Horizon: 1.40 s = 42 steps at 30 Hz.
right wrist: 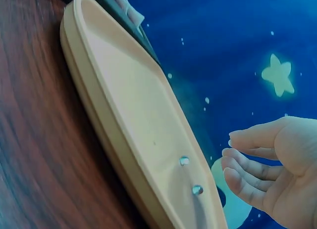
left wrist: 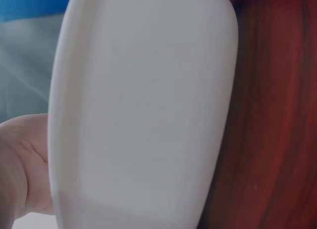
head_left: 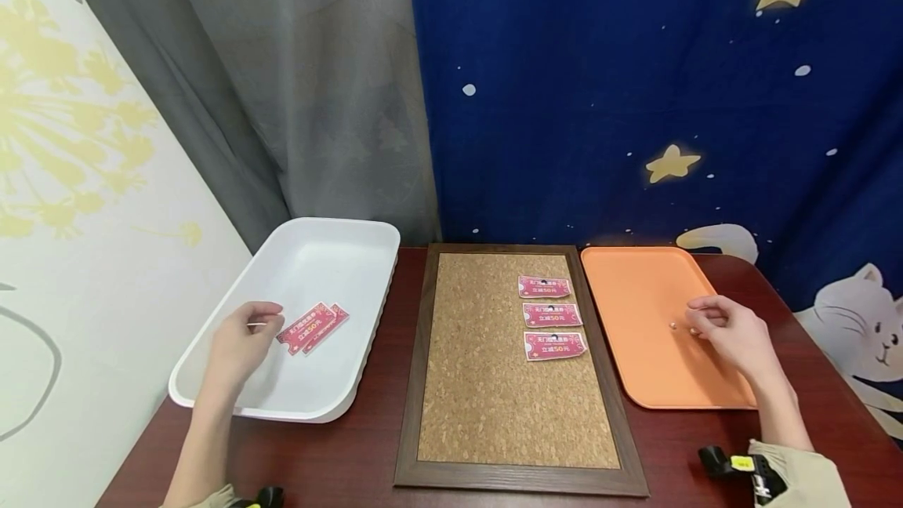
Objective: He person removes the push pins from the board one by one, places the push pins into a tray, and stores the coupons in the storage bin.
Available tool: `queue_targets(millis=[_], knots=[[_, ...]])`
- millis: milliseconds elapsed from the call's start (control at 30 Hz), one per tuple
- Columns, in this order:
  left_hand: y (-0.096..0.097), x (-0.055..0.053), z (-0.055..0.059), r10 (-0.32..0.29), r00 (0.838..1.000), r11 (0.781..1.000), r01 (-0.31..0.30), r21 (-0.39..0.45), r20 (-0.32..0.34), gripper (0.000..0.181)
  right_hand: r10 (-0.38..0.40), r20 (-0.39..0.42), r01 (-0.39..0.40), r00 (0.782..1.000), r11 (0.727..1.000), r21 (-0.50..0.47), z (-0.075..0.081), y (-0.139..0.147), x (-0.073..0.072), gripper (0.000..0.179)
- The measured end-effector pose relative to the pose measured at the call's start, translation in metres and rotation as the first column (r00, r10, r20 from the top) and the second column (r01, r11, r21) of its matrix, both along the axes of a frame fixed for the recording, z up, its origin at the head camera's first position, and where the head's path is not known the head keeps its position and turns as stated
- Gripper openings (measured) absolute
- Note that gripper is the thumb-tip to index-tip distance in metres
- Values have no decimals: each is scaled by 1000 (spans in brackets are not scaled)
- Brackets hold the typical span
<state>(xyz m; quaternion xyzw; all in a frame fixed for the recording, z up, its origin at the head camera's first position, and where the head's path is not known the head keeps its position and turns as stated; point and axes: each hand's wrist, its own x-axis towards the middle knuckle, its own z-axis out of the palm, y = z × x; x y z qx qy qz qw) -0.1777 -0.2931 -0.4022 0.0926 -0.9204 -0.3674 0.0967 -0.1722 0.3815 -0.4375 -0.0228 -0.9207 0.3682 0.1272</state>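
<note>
My left hand [head_left: 243,339] reaches into the white tray [head_left: 282,394], its fingertips beside two overlapping pink coupons [head_left: 310,328]. A small gap shows between thumb and forefinger. In the left wrist view, the tray's wall hides the fingers. Over the orange tray [head_left: 645,296] hovers my right hand [head_left: 734,335], fingers loosely bent. Two small pins lie close to its fingertips, one pin [right wrist: 184,160] and another pin [right wrist: 197,189]. The right wrist view shows the thumb apart from the fingers and nothing between them.
Between the trays lies a wood-framed cork board [head_left: 511,414]. Three pink coupons are pinned down its right side, among them the lowest coupon [head_left: 555,346]. Behind the dark red table [head_left: 367,461] hang a grey curtain [head_left: 339,100] and a blue starry curtain [head_left: 550,100].
</note>
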Motion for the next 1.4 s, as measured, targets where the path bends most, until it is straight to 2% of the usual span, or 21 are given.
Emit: queue_targets(millis=[267,567,900,1067,1400], knots=[[25,3,10,-114,992,993,116,24,-56,25,45,-15,-45,999,998,34,13,-19,-1,32],[61,6,16,-209,975,976,213,43,-78,20,109,-18,-108,994,993,54,24,-48,-2,34],[92,6,12,-293,951,951,300,72,-96,16,186,-48,-183,981,981,61,27,-78,-7,26],[107,5,8,-324,941,940,332,80,-97,14,204,-35,-202,978,977,65,29,-89,-7,23],[140,6,8,-383,916,901,399,169,-118,11,275,11,-275,961,960,47,26,-115,-8,20]])
